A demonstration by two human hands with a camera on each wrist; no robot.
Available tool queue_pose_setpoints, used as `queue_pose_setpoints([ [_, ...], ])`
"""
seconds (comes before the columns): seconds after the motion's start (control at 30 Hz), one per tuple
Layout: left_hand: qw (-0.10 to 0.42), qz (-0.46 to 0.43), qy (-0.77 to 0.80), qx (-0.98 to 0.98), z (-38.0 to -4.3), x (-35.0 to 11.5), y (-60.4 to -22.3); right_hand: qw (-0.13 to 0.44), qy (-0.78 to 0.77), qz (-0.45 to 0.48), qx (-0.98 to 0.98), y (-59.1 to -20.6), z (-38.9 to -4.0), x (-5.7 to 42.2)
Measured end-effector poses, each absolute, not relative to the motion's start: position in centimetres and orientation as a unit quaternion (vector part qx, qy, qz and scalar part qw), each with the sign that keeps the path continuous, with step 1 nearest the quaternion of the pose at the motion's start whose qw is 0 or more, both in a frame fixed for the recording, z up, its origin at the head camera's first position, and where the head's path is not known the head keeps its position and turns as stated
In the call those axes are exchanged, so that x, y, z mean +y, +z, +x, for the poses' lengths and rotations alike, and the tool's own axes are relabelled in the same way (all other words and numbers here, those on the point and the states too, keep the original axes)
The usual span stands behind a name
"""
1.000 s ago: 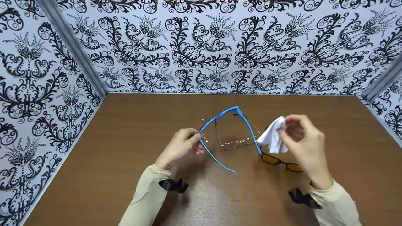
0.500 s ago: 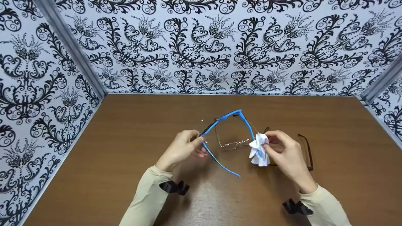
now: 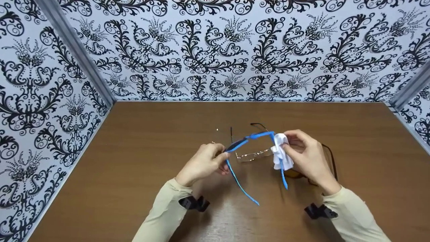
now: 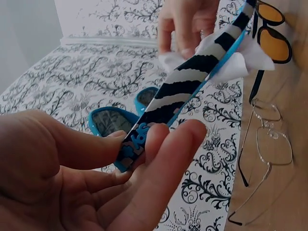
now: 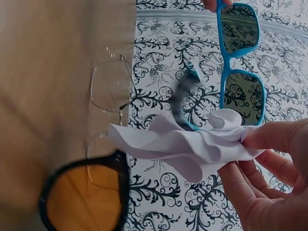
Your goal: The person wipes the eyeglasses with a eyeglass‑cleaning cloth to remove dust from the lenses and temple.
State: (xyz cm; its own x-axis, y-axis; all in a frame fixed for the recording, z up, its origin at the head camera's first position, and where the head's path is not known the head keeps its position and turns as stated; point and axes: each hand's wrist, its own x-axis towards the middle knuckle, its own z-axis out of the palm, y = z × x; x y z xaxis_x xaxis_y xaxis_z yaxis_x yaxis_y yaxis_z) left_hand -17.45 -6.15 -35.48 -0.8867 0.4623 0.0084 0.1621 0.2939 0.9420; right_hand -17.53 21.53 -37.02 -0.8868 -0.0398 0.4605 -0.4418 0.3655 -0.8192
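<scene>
Blue-framed sunglasses (image 3: 261,134) are held up above the table with both temples pointing toward the person. My left hand (image 3: 205,163) pinches them at the hinge end of one lens; in the left wrist view that temple (image 4: 185,82) shows a black-and-white striped side. A white cloth (image 3: 281,151) is folded round the other temple near its hinge, and my right hand (image 3: 307,156) pinches temple and cloth together. The tip of that temple sticks out below the cloth. Dark lenses (image 5: 241,30) show in the right wrist view.
Thin metal-framed eyeglasses (image 3: 248,157) lie on the brown table (image 3: 151,134) behind the blue pair. Dark-framed glasses with orange lenses (image 4: 274,44) lie to the right, partly hidden by my right hand. Patterned walls (image 3: 215,50) enclose the table.
My right hand has moved left with the cloth and brought it round the temple. The blue sunglasses have tilted and shifted slightly right and nearer, with my left hand following.
</scene>
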Motion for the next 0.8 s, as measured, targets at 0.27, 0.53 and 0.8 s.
queue_pose_setpoints([
  [0.27, 0.137, 0.225, 0.521, 0.812, -17.8, -5.5, -34.8, 0.180, 0.554, 0.151, -0.799, -35.8, -18.4, 22.3],
  [0.53, 0.137, 0.204, 0.545, 0.801, -18.4, -6.1, -34.1, 0.185, 0.578, 0.178, -0.774, -36.9, -18.1, 22.6],
  [0.8, 0.128, 0.176, 0.558, 0.801, -19.5, -7.0, -32.8, 0.167, 0.559, 0.220, -0.782, -38.6, -16.3, 22.9],
])
